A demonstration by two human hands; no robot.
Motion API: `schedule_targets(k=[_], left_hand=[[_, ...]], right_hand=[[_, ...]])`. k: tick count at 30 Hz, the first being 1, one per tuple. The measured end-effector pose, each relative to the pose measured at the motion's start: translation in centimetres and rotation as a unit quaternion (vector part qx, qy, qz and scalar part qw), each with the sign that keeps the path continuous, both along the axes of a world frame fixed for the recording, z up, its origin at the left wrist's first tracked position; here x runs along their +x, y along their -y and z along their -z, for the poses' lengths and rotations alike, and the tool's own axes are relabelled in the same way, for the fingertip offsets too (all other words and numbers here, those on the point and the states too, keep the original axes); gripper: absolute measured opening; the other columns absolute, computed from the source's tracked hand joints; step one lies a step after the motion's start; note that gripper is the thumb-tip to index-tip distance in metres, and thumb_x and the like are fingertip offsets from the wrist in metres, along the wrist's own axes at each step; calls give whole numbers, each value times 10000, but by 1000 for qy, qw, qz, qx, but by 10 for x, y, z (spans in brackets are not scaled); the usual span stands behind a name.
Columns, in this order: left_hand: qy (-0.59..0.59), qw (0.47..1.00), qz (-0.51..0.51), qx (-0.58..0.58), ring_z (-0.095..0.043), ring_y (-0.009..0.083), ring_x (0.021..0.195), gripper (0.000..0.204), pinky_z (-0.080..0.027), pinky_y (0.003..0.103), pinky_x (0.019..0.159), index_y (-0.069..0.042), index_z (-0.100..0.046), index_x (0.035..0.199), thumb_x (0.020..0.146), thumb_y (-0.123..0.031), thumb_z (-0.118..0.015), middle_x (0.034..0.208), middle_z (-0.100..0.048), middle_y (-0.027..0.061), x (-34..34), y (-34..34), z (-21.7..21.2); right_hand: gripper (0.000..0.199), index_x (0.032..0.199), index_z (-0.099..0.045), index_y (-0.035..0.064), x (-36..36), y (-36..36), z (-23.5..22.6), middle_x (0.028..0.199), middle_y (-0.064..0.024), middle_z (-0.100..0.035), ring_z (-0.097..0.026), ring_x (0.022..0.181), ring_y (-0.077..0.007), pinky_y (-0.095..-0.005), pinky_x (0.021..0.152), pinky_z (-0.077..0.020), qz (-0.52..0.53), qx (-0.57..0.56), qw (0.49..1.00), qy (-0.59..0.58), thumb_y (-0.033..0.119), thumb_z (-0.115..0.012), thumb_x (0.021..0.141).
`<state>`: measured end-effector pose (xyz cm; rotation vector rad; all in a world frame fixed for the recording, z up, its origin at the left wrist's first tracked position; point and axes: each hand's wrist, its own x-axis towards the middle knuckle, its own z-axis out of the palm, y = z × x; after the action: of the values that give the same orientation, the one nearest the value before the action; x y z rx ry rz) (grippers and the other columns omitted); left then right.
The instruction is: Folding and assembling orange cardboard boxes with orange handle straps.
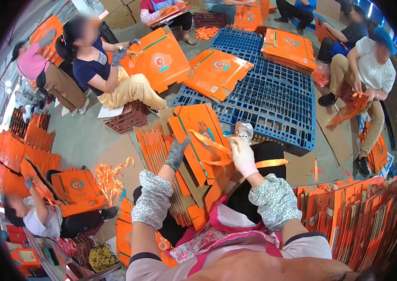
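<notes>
In front of me a flat orange cardboard carton with a green stripe leans over a stack of folded orange cartons between my knees. My left hand, in a grey glove, grips the carton's left edge. An orange ribbon loops across the carton's face. My right hand, in a white glove, is closed on the ribbon at the carton's right side. One ribbon end sticks out to the right past that hand. The right fingertips are partly hidden.
A blue plastic pallet lies ahead, bearing piles of orange cartons. Packed cartons stand close on my right. Loose orange ribbons lie on the left. Several co-workers sit around, one handling a carton at the upper left.
</notes>
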<state>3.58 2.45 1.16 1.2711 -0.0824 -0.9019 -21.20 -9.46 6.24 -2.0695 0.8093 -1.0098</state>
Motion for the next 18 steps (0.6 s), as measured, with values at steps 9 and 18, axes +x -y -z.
schedule_targets(k=[9, 18], left_hand=[[307, 948, 40, -71, -595, 171, 741, 229, -483, 309, 681, -6, -595, 964, 753, -68, -660, 859, -628, 39, -14, 10, -180], [794, 604, 46, 53, -629, 268, 798, 208, -474, 343, 711, -11, -622, 980, 832, -148, -568, 876, -648, 150, -20, 29, -292]], right_hand=[[374, 797, -583, 65, -29, 43, -43, 519, 69, -355, -268, 403, -33, -202, 386, -209, -99, 509, 800, 303, 372, -426, 942], [255, 797, -469, 65, -18, 55, -34, 596, 0, -387, -331, 465, -81, -236, 437, -306, 98, 399, 792, 452, 245, -388, 958]])
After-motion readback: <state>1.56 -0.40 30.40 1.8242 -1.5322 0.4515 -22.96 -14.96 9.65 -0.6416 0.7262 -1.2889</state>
